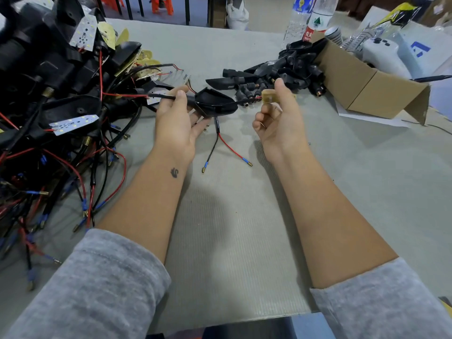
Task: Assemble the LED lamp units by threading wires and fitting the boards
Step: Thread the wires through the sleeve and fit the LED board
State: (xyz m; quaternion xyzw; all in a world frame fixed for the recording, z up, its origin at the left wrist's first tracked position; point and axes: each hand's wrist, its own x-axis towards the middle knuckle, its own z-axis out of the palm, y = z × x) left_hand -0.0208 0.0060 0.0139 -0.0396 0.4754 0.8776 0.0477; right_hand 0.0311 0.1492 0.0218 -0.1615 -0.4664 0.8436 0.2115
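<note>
The left hand (pixel 175 116) holds one black lamp shell (pixel 215 104) above the grey table (pixel 232 216); the thumb presses a black cable (pixel 166 97) against the fingers, just left of the shell. The right hand (pixel 276 118) is just right of the shell and pinches one small yellowish board (pixel 269 97) between thumb and fingers, while its other fingers are curled. A thin wire runs from the shell to this board. Below the shell two wires hang down to the table: one black wire (pixel 210 150) and one red wire (pixel 232 150), each ending in a blue sleeve and a brass tip.

Far left of the shell lies a big pile of finished lamps (pixel 61 94) with many red and black wires; I cannot count them exactly. Behind the shell, to the right, lies a heap of empty black shells (pixel 288 69), which reaches into one open cardboard box (pixel 362 89). Behind this box stand two plastic bottles (pixel 310 18). Both forearms come out of grey sleeves (pixel 102 285).
</note>
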